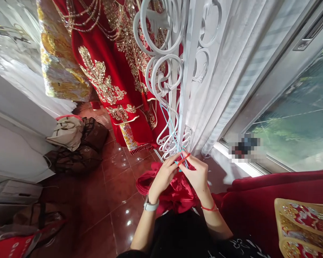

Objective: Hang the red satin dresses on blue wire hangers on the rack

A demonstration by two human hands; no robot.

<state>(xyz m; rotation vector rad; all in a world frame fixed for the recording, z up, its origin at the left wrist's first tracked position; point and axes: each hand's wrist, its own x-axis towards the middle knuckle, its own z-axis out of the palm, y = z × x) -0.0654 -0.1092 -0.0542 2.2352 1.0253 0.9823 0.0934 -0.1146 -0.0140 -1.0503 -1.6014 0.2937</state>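
Note:
Close together in front of me, my left hand point(165, 173) and my right hand point(197, 170) are both closed, fingertips pinching. Light-blue cords point(170, 123) run taut from the white scrolled metal rack point(187, 71) down to my fingers. A narrow red strip point(183, 159) crosses the cords between the two hands, and my right fingers grip it. My left fingertips are pressed on the cords where they meet the strip; the exact grip is partly hidden. Bunched shiny red fabric point(174, 191) lies below my hands, over my lap.
Red velvet garments point(102, 46) with gold embroidery hang beyond the rack. Dark bags point(88, 154) and a cream bag point(68, 130) stand on the red tiled floor point(118, 190). To the right are a white curtain point(220, 75), a window point(298, 118) and an embroidered piece point(304, 222) on red cloth.

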